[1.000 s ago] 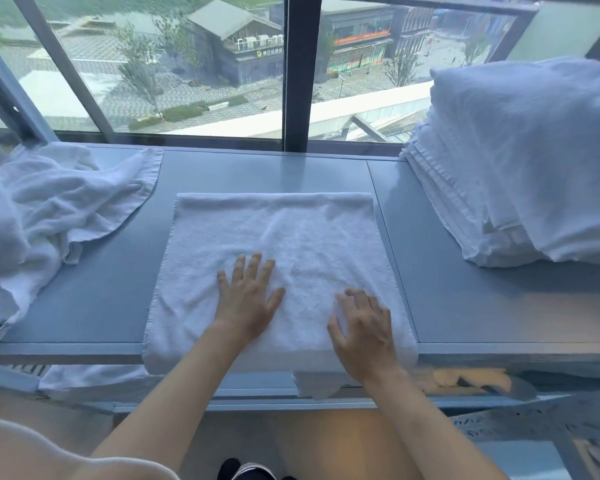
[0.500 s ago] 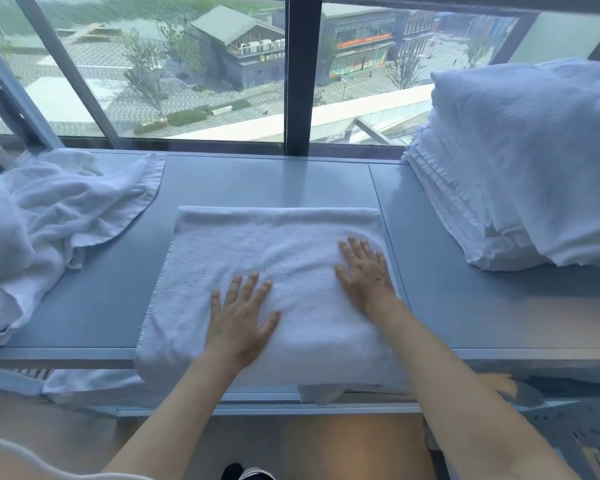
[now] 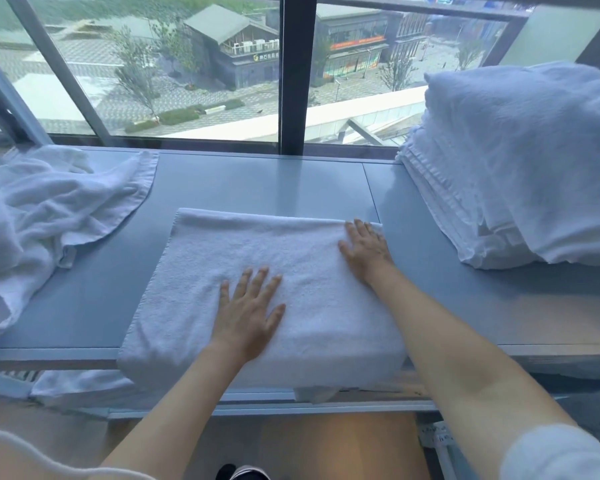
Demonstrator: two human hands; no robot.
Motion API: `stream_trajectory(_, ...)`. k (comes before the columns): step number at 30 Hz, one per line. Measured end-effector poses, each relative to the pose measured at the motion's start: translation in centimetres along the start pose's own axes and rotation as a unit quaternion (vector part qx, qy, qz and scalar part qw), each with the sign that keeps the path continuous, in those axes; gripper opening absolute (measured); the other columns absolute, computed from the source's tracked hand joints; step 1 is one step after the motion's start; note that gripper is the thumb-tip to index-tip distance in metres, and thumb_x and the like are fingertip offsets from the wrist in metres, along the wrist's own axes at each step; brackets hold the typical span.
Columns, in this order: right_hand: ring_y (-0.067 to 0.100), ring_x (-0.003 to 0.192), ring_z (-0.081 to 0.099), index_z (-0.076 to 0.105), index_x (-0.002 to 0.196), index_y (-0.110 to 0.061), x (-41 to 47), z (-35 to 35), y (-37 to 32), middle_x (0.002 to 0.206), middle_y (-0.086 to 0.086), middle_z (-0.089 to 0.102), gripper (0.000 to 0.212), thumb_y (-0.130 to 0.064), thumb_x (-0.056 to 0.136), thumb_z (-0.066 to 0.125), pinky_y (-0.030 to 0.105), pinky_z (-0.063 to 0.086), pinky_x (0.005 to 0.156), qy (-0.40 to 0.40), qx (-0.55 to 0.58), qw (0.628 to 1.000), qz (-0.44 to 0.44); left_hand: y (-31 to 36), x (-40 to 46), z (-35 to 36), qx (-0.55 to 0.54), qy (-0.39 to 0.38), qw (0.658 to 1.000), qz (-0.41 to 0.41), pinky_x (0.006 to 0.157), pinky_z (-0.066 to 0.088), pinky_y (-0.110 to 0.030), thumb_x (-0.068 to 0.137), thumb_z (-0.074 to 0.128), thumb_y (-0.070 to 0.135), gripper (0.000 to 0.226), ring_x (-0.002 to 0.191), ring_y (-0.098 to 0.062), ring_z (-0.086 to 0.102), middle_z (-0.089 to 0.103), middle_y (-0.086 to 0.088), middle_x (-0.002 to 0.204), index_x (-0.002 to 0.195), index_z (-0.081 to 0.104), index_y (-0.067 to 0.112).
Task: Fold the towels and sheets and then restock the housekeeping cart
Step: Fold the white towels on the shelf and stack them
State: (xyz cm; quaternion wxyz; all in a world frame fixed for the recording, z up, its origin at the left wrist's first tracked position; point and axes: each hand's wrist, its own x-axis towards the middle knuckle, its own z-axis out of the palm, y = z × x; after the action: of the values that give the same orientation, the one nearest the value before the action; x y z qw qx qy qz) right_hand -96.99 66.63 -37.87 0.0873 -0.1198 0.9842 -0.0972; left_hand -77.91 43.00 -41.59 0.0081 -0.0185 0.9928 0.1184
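A white towel lies spread flat on the grey window ledge, its near edge hanging over the front. My left hand presses flat on the towel's near middle, fingers straight and spread. My right hand lies flat near the towel's far right corner, fingers straight. Neither hand holds anything.
A crumpled heap of white linen covers the ledge's left end. A tall stack of folded white towels stands at the right, close to my right hand. Large windows rise directly behind the ledge. More white cloth lies on a lower shelf.
My right hand has slid away from me across the towel, from its near right part to its far right corner. My left hand has stayed in place.
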Motion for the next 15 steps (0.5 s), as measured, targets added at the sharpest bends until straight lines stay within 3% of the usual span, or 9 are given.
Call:
stream_trajectory(3, 0.025, 0.159, 0.003, 0.013, 0.164, -0.018, 0.2, -0.4, -0.4, 0.173, 0.006, 0.004, 0.063, -0.043, 0.109, 0.031, 0.047, 0.003, 0.127, -0.008, -0.016, 1.000, 0.012, 0.1, -0.1, 0.0, 0.001, -0.002, 1.000, -0.003, 0.125, -0.010, -0.055, 0.098, 0.010, 0.065, 0.069, 0.158, -0.017, -0.010, -0.004, 0.013, 0.172, 0.162, 0.005, 0.041)
stream_trajectory(5, 0.026, 0.159, 0.003, 0.015, 0.164, -0.017, -1.1, 0.3, -2.2, 0.173, 0.006, 0.005, 0.062, -0.041, 0.109, 0.032, 0.051, 0.004, 0.127, 0.027, 0.000, 1.000, 0.002, 0.1, -0.1, 0.0, 0.003, -0.003, 1.000, -0.008, 0.125, -0.010, -0.055, 0.098, 0.010, 0.066, 0.069, 0.158, -0.017, -0.010, -0.003, 0.012, 0.172, 0.162, 0.005, 0.041)
stream_trajectory(9, 0.021, 0.159, 0.002, 0.018, 0.164, -0.026, -6.2, 3.7, -6.8, 0.173, -0.002, 0.005, 0.064, -0.047, 0.106, 0.037, 0.053, 0.004, 0.126, 0.033, 0.076, 0.992, -0.092, -0.1, 0.3, -0.1, -0.010, -0.012, 1.000, -0.005, 0.125, -0.007, -0.055, 0.094, 0.010, 0.068, 0.073, 0.159, -0.018, -0.005, 0.001, 0.010, 0.172, 0.162, 0.011, 0.040)
stream_trajectory(12, 0.018, 0.159, -0.001, 0.014, 0.164, -0.031, -8.5, 6.0, -7.2, 0.173, -0.005, 0.003, 0.067, -0.051, 0.105, 0.035, 0.049, 0.000, 0.127, 0.022, 0.041, 0.991, -0.123, -3.7, 1.2, -1.3, 0.004, 0.001, 0.999, -0.031, 0.126, 0.002, -0.055, 0.100, 0.025, 0.062, 0.068, 0.159, -0.022, 0.004, 0.008, 0.005, 0.172, 0.162, 0.017, 0.035)
stream_trajectory(15, 0.016, 0.159, -0.003, 0.014, 0.164, -0.031, -8.5, 6.3, -6.5, 0.173, -0.007, 0.002, 0.066, -0.051, 0.105, 0.033, 0.046, -0.001, 0.128, 0.030, 0.028, 0.990, -0.132, -9.2, 1.0, -2.8, 0.005, 0.019, 0.997, -0.081, 0.126, 0.007, -0.049, 0.101, 0.023, 0.059, 0.067, 0.159, -0.021, 0.007, 0.010, 0.004, 0.172, 0.162, 0.021, 0.033)
